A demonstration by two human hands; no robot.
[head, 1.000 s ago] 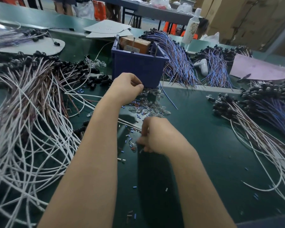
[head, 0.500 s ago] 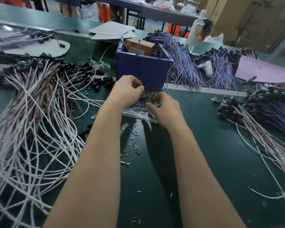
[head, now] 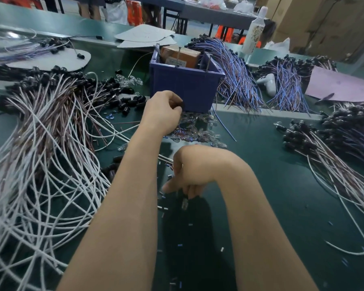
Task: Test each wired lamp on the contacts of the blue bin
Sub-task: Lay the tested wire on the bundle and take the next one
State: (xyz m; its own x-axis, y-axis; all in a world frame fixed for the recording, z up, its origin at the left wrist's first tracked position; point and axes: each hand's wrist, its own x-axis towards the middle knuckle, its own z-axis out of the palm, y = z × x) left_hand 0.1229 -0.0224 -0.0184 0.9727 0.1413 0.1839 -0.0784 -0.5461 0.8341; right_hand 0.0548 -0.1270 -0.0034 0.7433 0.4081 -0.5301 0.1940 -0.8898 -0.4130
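Both forearms bare to frame edge; hands, left (head: 161,114) and right (head: 194,171), ungloved.

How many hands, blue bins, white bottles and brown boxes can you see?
Hands: 2, the left hand and the right hand
Blue bin: 1
White bottle: 1
Brown box, inside the bin: 1
Total: 5

Two hands (head: 162,112) before blue bin (head: 185,87)

A white bottle (head: 253,32) stands at the far right, cardboard boxes (head: 324,24) behind it. Grey card sheets (head: 145,36) lie far left of centre; pink paper (head: 343,87) lies right.
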